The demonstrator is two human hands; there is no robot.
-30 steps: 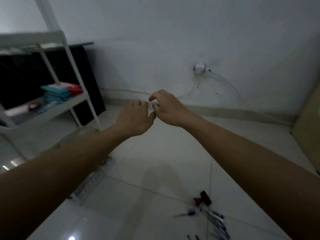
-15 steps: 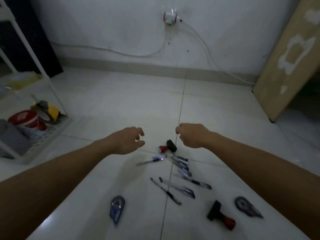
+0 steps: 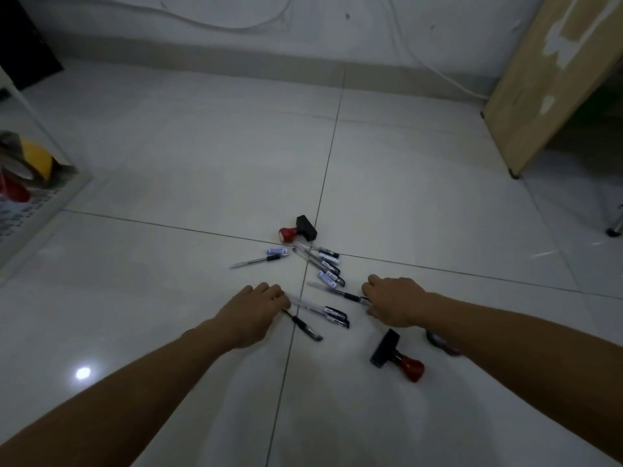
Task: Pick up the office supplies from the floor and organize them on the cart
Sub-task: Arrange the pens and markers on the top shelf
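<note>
left hand (image 3: 253,311) is down at floor level, palm down, fingers curled onto the ends of three pens (image 3: 317,315) that lie fanned just to its right; whether the grip has closed cannot be told, as the fingertips are hidden. right hand (image 3: 394,303) is likewise down, fingers bent over the tip of a single pen (image 3: 340,291); contact is apparent, a firm pinch is not confirmed.

further pens (image 3: 320,261) lie in a loose cluster beyond the hands, with one stamp (image 3: 298,230) at the far edge. a second stamp (image 3: 396,357) lies near the right wrist, and a tape dispenser (image 3: 441,342) is partly hidden under the right forearm. the cart (image 3: 43,197) stands well apart at left, already carrying items.

step in hand: first pickup, pens. all supplies seen here remain on the floor (image 3: 202,163).

next move, by judgement: close fingers round the pens, gather them into one bundle, lift without scattering neighbours, then carry left to the cart.
</note>
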